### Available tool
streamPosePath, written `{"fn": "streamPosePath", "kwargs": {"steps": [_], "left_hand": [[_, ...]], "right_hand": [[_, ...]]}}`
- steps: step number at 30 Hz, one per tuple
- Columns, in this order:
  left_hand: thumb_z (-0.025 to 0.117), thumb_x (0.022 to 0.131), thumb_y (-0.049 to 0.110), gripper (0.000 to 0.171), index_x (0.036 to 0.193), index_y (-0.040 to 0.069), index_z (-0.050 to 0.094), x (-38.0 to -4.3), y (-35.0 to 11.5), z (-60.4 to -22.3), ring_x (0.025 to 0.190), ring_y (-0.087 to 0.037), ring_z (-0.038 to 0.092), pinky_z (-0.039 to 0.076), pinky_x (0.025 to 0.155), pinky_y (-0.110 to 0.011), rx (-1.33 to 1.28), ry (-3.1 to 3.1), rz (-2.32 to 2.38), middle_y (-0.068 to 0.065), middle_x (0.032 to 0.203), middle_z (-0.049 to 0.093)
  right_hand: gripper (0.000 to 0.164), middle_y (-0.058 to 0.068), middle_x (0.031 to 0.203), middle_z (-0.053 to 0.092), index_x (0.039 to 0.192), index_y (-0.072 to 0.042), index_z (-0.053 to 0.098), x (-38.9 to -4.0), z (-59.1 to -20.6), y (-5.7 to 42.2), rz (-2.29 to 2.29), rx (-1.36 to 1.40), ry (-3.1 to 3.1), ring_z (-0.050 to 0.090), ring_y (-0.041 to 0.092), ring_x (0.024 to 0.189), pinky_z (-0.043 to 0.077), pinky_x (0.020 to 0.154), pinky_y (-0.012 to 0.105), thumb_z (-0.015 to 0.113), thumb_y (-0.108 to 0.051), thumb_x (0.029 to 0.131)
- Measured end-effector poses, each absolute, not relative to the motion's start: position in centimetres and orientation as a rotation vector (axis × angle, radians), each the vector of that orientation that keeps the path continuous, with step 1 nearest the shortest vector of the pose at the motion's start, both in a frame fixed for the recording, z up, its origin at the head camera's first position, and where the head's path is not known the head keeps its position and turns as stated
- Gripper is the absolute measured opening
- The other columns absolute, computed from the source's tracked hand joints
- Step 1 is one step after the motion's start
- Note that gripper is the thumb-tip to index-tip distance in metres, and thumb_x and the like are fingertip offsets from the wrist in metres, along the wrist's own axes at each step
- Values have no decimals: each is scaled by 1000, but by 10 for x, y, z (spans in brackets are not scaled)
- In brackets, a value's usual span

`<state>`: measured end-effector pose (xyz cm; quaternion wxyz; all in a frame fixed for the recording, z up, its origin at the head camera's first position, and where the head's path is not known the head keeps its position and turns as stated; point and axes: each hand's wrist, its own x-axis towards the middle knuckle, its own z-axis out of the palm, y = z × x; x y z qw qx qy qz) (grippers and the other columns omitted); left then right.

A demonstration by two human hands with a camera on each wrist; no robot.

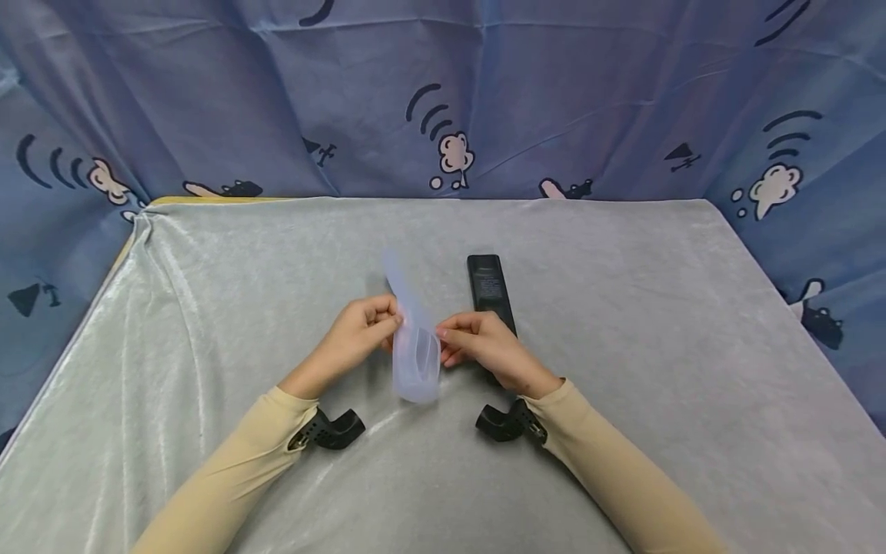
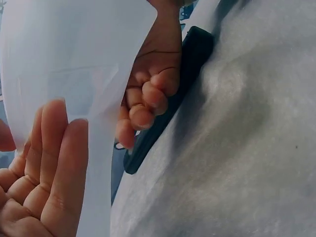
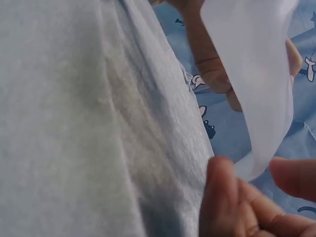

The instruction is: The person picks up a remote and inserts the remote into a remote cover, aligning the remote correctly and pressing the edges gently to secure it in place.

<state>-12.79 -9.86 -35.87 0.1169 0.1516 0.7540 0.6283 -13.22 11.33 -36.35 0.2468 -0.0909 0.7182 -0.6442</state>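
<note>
A translucent, whitish soft sleeve [image 1: 413, 381], long and narrow with an open slot near its lower end, is held up between both hands. My left hand [image 1: 361, 329] pinches its left edge with thumb and fingertips. On the opposite side, my right hand [image 1: 487, 346] pinches the rim by the slot. In the left wrist view several left fingers [image 2: 53, 148] lie straight against the sleeve's surface. Just beyond the right hand is a black remote control [image 1: 488, 281], its labelled back facing up; the hand covers its near end.
A pale grey velvety cloth [image 1: 657, 369] covers the table, with creases at the left. Blue printed curtain fabric [image 1: 554, 92] hangs behind and at both sides. A yellow edge [image 1: 214, 200] shows at the back left. Black wrist cameras [image 1: 335, 429] sit on both sleeves.
</note>
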Motion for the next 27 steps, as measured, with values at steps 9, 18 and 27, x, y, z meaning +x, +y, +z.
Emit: {"fn": "streamPosePath", "kwargs": {"steps": [9, 18, 27], "left_hand": [[42, 89, 6, 20, 90, -9, 54, -128, -97, -364, 58, -12, 59, 55, 55, -28, 252, 1853, 1987, -3, 69, 60], [52, 96, 18, 30, 88, -9, 61, -127, -92, -374, 52, -12, 61, 55, 51, -25, 84, 1814, 1843, -7, 62, 64], [44, 97, 4, 34, 121, -20, 44, -127, -90, -378, 87, -18, 65, 55, 81, -35, 100, 1858, 1931, -26, 107, 61]], "right_hand": [[19, 3, 74, 62, 101, 18, 57, -131, -366, 114, -1859, -225, 1958, 58, 10, 61, 53, 59, 24, 55, 3, 90], [19, 2, 80, 63, 102, 14, 59, -130, -364, 112, -1794, -221, 2049, 57, 10, 65, 52, 61, 25, 59, 2, 88], [19, 5, 79, 63, 102, 16, 57, -129, -364, 110, -1839, -231, 2043, 60, 11, 66, 54, 62, 25, 61, 4, 87]]}}
